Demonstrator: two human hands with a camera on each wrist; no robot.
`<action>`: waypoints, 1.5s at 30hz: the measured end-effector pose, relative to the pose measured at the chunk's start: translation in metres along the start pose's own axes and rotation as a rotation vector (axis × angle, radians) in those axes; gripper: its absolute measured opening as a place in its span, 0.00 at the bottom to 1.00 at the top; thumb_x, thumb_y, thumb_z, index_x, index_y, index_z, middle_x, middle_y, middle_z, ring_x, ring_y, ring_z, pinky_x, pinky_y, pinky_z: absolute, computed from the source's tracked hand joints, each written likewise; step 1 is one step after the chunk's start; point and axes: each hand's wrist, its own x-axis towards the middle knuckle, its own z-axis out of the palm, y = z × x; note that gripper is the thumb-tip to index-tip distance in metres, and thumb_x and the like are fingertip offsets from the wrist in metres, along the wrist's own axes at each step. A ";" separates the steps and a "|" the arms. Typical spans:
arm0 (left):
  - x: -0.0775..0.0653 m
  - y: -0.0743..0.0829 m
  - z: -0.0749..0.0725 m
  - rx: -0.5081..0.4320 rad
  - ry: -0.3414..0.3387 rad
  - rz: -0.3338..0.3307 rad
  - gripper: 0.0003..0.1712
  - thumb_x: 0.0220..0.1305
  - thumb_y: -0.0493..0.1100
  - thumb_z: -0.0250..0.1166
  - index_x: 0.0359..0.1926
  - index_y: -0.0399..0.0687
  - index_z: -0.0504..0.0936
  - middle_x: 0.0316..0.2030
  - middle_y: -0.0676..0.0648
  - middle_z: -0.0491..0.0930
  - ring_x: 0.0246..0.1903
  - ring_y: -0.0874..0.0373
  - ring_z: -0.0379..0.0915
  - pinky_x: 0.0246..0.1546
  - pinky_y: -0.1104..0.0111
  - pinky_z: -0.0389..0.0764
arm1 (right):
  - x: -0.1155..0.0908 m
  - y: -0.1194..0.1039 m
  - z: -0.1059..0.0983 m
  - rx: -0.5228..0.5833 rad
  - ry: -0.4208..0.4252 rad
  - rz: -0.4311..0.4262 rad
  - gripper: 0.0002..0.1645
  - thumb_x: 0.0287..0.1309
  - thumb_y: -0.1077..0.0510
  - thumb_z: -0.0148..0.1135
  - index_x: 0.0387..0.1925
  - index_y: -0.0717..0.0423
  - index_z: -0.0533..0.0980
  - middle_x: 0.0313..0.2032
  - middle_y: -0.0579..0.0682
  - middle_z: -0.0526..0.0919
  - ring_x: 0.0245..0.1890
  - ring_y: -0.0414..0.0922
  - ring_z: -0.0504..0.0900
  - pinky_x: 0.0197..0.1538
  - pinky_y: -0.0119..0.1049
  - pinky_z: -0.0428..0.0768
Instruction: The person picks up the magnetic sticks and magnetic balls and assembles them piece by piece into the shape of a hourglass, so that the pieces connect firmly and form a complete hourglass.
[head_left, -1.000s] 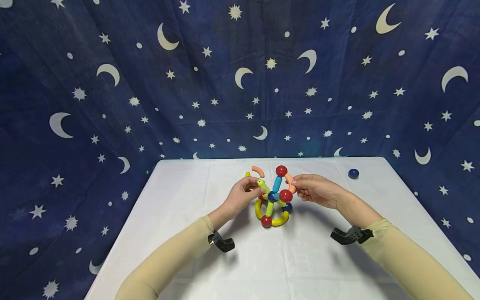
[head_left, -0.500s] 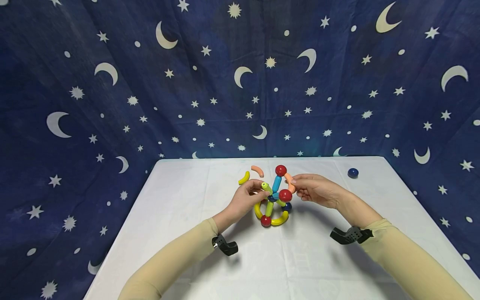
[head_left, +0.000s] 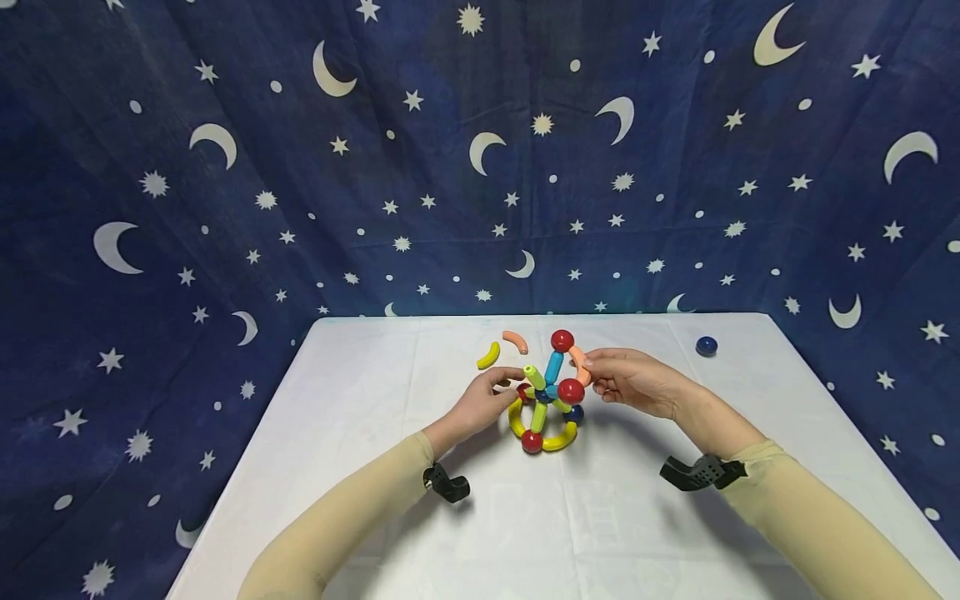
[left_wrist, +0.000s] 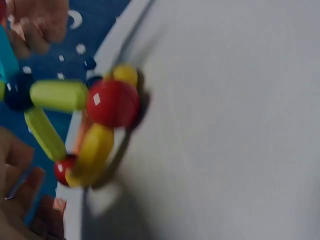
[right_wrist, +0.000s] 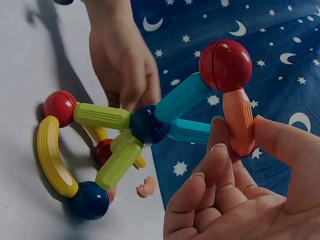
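A structure of balls and rods [head_left: 540,417] stands on the white table: yellow curved rods and red and blue balls form its base, and lime rods rise to a central blue ball [right_wrist: 149,124]. Two light-blue rods [right_wrist: 183,97] lead from that ball to the upper red balls [head_left: 562,341]. My right hand [head_left: 637,382] pinches the orange curved rod [right_wrist: 239,121] between those red balls, thumb on one side and fingers on the other. Beside the upright lime rod [head_left: 534,377], my left hand [head_left: 480,404] has its fingers parted and apparently grips nothing; it is blurred in both wrist views.
Behind my left hand lie a loose yellow curved rod [head_left: 489,356] and an orange curved rod [head_left: 515,341]. A single blue ball [head_left: 707,346] sits near the table's back right. The starry cloth [head_left: 480,208] hangs behind and at the sides.
My left hand has let go of the lime rod and drawn slightly left and away. The loose yellow rod, partly covered before, now shows fully. My right hand has kept its hold.
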 end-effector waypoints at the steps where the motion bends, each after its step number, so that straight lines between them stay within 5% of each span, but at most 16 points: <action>1: 0.001 -0.003 -0.001 0.037 -0.013 -0.008 0.25 0.69 0.37 0.57 0.65 0.44 0.78 0.63 0.45 0.78 0.62 0.48 0.72 0.61 0.55 0.74 | 0.000 0.000 0.000 -0.001 0.001 0.000 0.20 0.72 0.54 0.60 0.57 0.62 0.73 0.34 0.47 0.81 0.33 0.41 0.76 0.40 0.33 0.78; 9: 0.008 -0.014 -0.003 0.203 -0.140 0.004 0.26 0.74 0.37 0.54 0.70 0.46 0.74 0.65 0.47 0.77 0.64 0.56 0.72 0.65 0.58 0.71 | -0.001 -0.001 0.001 -0.012 0.011 0.007 0.29 0.71 0.54 0.60 0.64 0.68 0.67 0.35 0.46 0.82 0.34 0.41 0.76 0.41 0.33 0.78; 14: 0.013 -0.014 -0.003 0.266 -0.135 0.038 0.23 0.76 0.40 0.55 0.68 0.45 0.77 0.63 0.47 0.79 0.62 0.58 0.73 0.65 0.60 0.71 | 0.000 -0.002 0.000 -0.006 0.012 0.011 0.23 0.71 0.55 0.61 0.60 0.64 0.71 0.35 0.47 0.81 0.33 0.41 0.76 0.41 0.33 0.78; 23: 0.006 -0.015 -0.013 0.309 -0.137 -0.004 0.22 0.74 0.41 0.56 0.66 0.49 0.80 0.60 0.49 0.81 0.58 0.58 0.74 0.63 0.60 0.72 | 0.011 -0.005 0.003 -0.050 0.033 0.021 0.29 0.72 0.53 0.60 0.65 0.67 0.68 0.35 0.47 0.81 0.34 0.42 0.75 0.40 0.33 0.76; 30: -0.011 -0.012 -0.025 0.280 -0.188 -0.073 0.22 0.72 0.40 0.56 0.64 0.52 0.82 0.56 0.51 0.83 0.47 0.58 0.73 0.53 0.62 0.73 | 0.021 -0.009 0.001 -0.048 0.046 0.016 0.29 0.72 0.53 0.60 0.65 0.67 0.69 0.38 0.48 0.85 0.35 0.41 0.79 0.42 0.34 0.78; 34: -0.022 -0.007 -0.031 0.223 -0.241 -0.120 0.22 0.72 0.41 0.57 0.64 0.55 0.82 0.53 0.55 0.84 0.49 0.58 0.73 0.55 0.61 0.73 | 0.027 -0.012 0.001 -0.053 0.072 0.026 0.28 0.73 0.48 0.59 0.63 0.65 0.72 0.43 0.51 0.85 0.41 0.45 0.82 0.46 0.36 0.81; 39: -0.031 -0.003 -0.032 0.119 -0.334 -0.169 0.22 0.71 0.40 0.58 0.62 0.56 0.83 0.51 0.58 0.85 0.56 0.61 0.72 0.61 0.60 0.70 | 0.032 -0.015 -0.001 -0.024 0.095 0.047 0.34 0.75 0.38 0.54 0.62 0.63 0.76 0.47 0.52 0.85 0.47 0.48 0.82 0.50 0.38 0.81; 45: -0.031 -0.001 -0.034 -0.041 -0.432 -0.228 0.22 0.70 0.37 0.56 0.60 0.49 0.84 0.52 0.51 0.86 0.48 0.53 0.77 0.47 0.62 0.76 | 0.033 -0.017 0.000 -0.002 0.073 0.061 0.39 0.74 0.34 0.50 0.63 0.64 0.76 0.49 0.51 0.87 0.51 0.49 0.80 0.53 0.40 0.79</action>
